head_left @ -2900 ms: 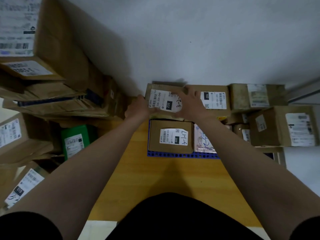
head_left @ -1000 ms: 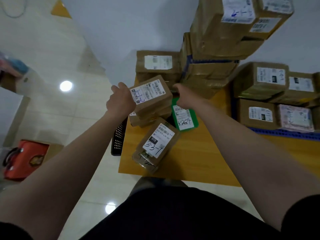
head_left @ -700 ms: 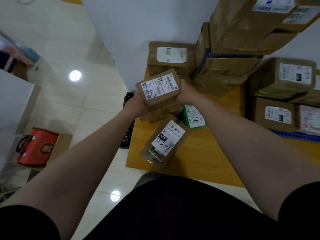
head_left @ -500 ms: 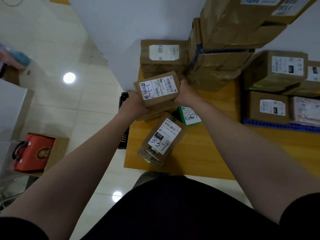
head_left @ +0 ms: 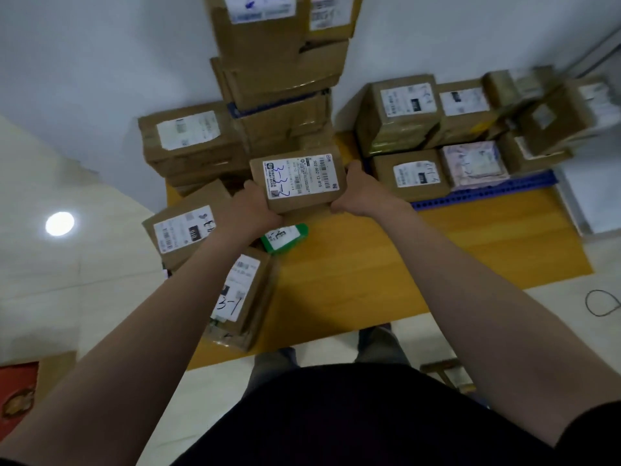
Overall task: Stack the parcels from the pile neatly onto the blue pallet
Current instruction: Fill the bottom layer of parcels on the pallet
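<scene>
A small brown parcel [head_left: 299,181] with a white label marked 3-3-2 hangs in the air between my hands. My left hand [head_left: 252,208] grips its left end and my right hand [head_left: 359,191] grips its right end. It is above the yellow floor mat [head_left: 369,274], between the pile and the blue pallet [head_left: 487,193]. The pallet at right carries several brown parcels [head_left: 408,174] in two layers. The pile at left has a tall leaning stack [head_left: 279,79] and loose parcels [head_left: 183,230] around it.
A green parcel [head_left: 284,237] lies on the mat under the held box. A long parcel marked 3-1 [head_left: 240,297] sits by my left forearm. The white wall stands behind everything. A red object [head_left: 16,395] is on the floor at far left.
Both hands lifted the 3-3-2 parcel off the pile and carried it rightward toward the pallet; my view has swung right, bringing more of the pallet in.
</scene>
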